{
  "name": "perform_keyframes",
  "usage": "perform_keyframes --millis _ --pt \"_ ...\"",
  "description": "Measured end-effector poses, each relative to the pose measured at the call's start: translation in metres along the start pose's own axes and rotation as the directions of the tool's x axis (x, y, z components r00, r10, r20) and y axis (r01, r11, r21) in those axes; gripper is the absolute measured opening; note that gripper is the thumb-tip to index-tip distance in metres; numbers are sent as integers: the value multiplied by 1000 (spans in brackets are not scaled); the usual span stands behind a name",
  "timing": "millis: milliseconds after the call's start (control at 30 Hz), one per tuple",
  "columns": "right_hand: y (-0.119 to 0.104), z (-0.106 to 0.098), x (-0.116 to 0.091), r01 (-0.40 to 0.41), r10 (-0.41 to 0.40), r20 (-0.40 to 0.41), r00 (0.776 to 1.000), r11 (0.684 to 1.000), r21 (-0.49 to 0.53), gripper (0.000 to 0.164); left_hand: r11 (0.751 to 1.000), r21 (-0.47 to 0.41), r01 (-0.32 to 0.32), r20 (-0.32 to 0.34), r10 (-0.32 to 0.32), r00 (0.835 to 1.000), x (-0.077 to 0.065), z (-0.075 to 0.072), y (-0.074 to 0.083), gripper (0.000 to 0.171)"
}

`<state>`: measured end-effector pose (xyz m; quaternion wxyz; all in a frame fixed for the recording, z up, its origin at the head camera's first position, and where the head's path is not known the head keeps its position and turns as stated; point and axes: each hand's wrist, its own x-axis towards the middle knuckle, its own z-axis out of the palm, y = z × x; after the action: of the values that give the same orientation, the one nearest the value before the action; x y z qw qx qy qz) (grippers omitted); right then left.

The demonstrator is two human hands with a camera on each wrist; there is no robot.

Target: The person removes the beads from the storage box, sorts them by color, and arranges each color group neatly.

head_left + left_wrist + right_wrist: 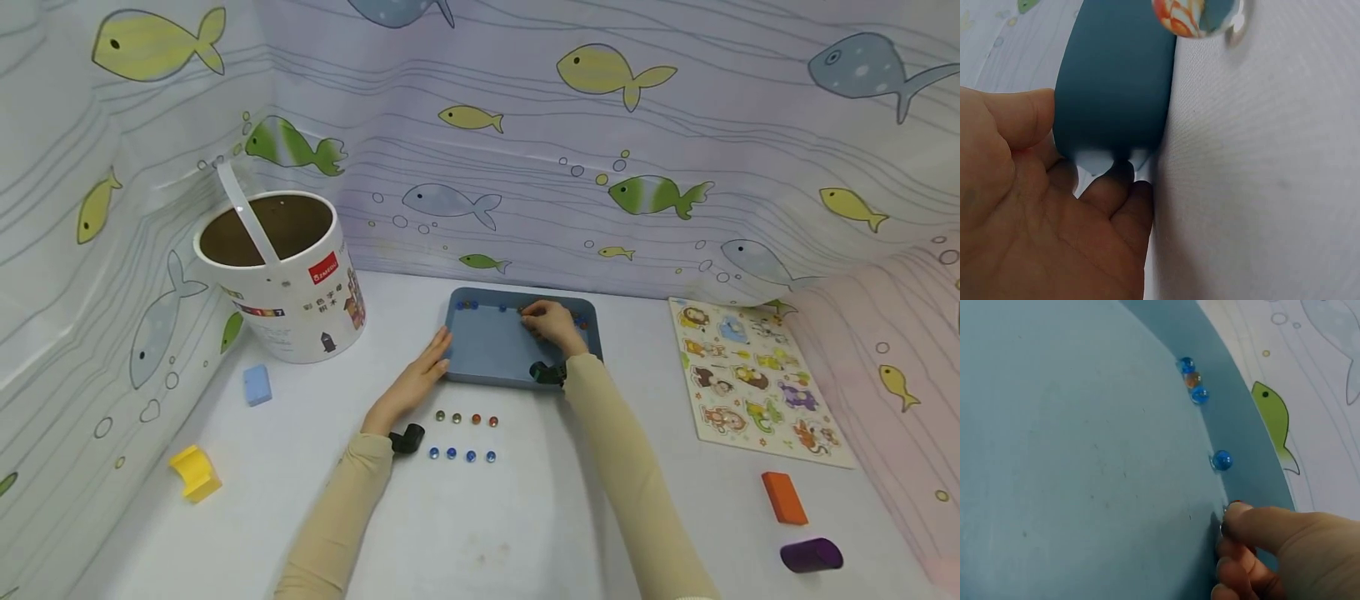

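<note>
Blue tray [487, 350] sits at the table's [510, 517] twelve o'clock. Your left hand [420, 379] lies flat against its nine o'clock edge, fingers straight. Your right hand [551, 323] pinches a marble [1235, 505] at the far rim, fingers curled.

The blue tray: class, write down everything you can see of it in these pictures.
The blue tray is a shallow rectangle with rounded corners and a raised rim, matte like plastic. It lies flat on the white table, near the back wall. Several small glass marbles, mostly blue, sit along its far rim. The left hand rests against its left edge; the right hand reaches inside, fingertips at a marble by the far rim.
</note>
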<state>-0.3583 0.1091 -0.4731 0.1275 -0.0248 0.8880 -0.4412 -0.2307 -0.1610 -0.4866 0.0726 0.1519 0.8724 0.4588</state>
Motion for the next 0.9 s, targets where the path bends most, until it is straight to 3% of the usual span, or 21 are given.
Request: perform_keyframes --millis 100,167,400,533,700,900 --pt "0 1 0 12 -11 4 1000 997 -74 26 1000 -2 -6 0 6 1000 0 1 0 54" --pt "0 1 0 9 -9 8 1000 997 -70 26 1000 -1 -11 -5 11 1000 0 1 1 54" --pt "0 -4 -7 9 -10 7 1000 998 68 31 1000 -4 -16 -10 16 1000 -1 1 1 53" --pt "4 -7 -11 -34 31 23 999 988 152 41 1000 -8 -18 -5 18 1000 -1 2 0 53" --pt "8 -10 -22 -43 36 45 998 987 156 51 1000 3 -16 -6 16 1000 -1 3 -2 53" --pt "7 -14 -43 -21 5 83 997 979 201 49 1000 10 -24 -13 25 1000 1 1 -2 53"
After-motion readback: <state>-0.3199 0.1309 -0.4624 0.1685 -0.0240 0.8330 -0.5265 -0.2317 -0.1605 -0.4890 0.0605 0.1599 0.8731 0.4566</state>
